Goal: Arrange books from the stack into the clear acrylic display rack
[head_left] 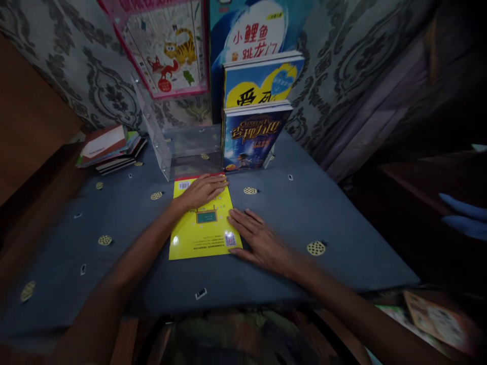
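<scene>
A yellow book (pixel 186 228) lies flat on the table, showing a barcode, a small green board picture and a QR code. Across its far part rests my left hand (pixel 203 191), palm down with the fingers stretched out. My right hand (pixel 258 238) lies at the book's right edge, fingers extended and the fingertips touching it. Just beyond the book stands a clear plastic book rack (pixel 163 157). At the rack's right side, books stand upright: a dark blue one (pixel 247 142) in front and a blue and yellow one (pixel 262 81) behind it.
Several books lie in a loose pile (pixel 114 149) at the left back of the patterned grey-blue tablecloth (pixel 274 213). A large pink-framed picture book (pixel 167 56) and a teal book (pixel 254 25) stand against the wall. More books (pixel 437 319) lie below the table's right edge.
</scene>
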Available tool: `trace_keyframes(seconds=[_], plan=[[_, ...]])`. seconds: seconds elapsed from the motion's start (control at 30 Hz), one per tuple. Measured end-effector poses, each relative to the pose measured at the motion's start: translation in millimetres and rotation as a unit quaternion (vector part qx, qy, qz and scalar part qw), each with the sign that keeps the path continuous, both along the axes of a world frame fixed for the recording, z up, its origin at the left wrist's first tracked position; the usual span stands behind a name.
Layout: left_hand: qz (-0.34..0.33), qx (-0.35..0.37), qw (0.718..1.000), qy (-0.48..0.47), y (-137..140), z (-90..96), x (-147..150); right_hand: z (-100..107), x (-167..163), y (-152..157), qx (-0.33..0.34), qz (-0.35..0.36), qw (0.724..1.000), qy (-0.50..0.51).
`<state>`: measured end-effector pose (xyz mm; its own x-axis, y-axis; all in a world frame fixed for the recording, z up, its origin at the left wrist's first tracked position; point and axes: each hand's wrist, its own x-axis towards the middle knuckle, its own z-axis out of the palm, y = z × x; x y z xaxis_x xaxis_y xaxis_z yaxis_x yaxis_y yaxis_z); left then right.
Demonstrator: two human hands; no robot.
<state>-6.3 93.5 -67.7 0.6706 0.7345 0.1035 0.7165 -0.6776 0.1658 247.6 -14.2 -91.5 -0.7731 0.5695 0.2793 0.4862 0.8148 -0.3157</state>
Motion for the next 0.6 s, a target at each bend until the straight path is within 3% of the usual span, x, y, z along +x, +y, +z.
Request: trace_keyframes(seconds=[0.2,0.6], plan=[[0.001,-0.002,1.000,-0.013,0.9,-4.5,-1.2,1.0,6.7,-18.1,-0.004,0.003,1.000,0.004],[-0.017,-0.045,0.999,0.007,-21.2,4.5,0.9,-3.9,6.6,-17.0,-0.012,-0.007,1.000,0.027]])
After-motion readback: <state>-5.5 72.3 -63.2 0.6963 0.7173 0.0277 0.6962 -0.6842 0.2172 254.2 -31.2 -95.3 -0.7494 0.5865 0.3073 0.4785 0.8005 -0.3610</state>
